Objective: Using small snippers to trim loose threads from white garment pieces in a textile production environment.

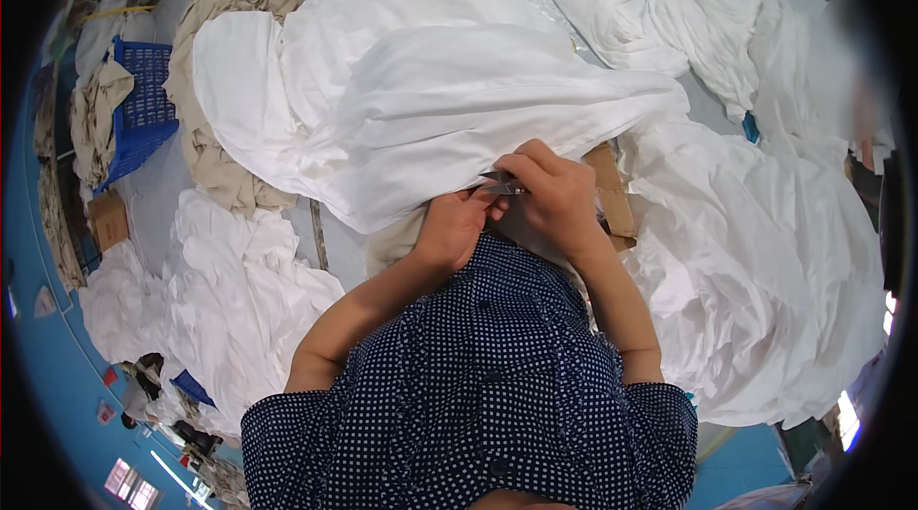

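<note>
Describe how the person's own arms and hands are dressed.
Both forearms are bare from above the elbow down. The left hand and right hand wear no gloves. Short sleeves of a dark navy shirt with small white dots cover the upper arms.

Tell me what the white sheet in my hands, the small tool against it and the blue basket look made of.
White sheet: looks like woven cotton-type cloth, matte, with soft folds and creases. Small tool: probably metal, grey with a slight shine; mostly hidden by the hands. Blue basket: apparently moulded plastic, a rigid lattice wall.
</note>
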`<state>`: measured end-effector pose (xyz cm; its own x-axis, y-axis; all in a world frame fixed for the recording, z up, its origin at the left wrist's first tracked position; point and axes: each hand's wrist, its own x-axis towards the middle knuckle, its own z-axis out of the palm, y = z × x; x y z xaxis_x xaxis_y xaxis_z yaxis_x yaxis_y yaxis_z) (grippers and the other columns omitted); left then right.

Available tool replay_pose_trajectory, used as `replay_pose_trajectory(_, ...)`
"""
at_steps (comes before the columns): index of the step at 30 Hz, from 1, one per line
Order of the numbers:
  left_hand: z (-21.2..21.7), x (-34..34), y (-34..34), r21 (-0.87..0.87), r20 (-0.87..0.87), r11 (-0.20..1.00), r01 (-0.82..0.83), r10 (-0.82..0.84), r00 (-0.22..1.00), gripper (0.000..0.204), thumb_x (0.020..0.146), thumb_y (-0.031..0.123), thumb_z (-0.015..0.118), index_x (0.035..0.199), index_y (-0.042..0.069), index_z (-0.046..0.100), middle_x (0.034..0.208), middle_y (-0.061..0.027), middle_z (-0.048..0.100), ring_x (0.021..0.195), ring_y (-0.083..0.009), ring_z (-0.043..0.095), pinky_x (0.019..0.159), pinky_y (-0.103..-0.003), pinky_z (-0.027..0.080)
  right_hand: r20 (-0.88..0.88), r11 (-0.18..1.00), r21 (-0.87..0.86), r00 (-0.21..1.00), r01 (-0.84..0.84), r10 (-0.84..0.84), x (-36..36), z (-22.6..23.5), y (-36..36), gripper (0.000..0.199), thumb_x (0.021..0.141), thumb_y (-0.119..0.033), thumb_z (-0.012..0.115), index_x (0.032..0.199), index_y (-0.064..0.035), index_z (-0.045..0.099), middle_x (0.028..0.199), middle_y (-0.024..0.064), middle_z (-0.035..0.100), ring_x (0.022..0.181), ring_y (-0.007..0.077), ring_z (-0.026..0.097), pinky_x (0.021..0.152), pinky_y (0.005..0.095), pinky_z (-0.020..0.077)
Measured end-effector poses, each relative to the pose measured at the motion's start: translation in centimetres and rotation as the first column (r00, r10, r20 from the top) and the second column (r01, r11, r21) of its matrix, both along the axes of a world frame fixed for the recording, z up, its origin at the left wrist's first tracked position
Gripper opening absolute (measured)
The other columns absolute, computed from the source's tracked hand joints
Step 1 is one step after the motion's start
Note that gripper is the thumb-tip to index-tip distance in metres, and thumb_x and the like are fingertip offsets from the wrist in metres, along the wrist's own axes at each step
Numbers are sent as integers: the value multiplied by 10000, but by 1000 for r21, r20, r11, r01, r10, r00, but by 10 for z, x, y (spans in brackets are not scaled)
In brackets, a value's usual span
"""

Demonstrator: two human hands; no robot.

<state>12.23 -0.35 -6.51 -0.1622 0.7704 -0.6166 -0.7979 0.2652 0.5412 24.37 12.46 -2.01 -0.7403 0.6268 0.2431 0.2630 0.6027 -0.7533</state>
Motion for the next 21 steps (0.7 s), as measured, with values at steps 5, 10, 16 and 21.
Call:
replay_pose_trajectory(5, 5, -2, -2, 23, 76, 999, -33, 31, 997, 209, 1054, 143, 588, 1086, -38, 688, 960, -69, 674, 840, -136, 581, 765, -265, 472, 25, 1000, -24, 1000, -2, 2, 0, -7, -4, 270, 711, -92, 754, 940, -79, 611, 867, 68, 576, 625, 258, 611, 554, 364, 475)
replay_pose_trajectory(10, 8, -7, 1, -12, 64, 998, 66, -65, 996, 248, 1055, 177, 587, 1096, -49, 681, 961, -79, 668, 869, -150, 571, 793, -282, 463, -135, 697, -716, 988, -46, -73, 28, -5, -5, 92, 885, -59, 628, 933, -27, 557, 816, 48, 491, 677, 167, 489, 647, 270, 400)
replay_pose_trajectory(16, 15, -5, 3, -26, 84, 999, 47, -44, 996, 281, 1058, 207, 588, 1099, -55, 682, 932, -62, 650, 860, -137, 563, 786, -271, 451, 79, 947, -248, 979, 204, -190, 28, 2, -2, 177, 943, -198, 675, 1017, -51, 609, 800, 101, 672, 660, 252, 650, 603, 341, 479)
replay_pose_trajectory(21, 15, -5, 4, 3, 82, 999, 50, -50, 995, 280, 1063, 206, 580, 1094, -53, 681, 919, -61, 640, 854, -137, 559, 781, -272, 449, 113, 997, -51, 992, 63, -57, 28, -8, 2, 228, 944, -264, 699, 1053, -78, 628, 777, 96, 694, 671, 286, 687, 582, 361, 502)
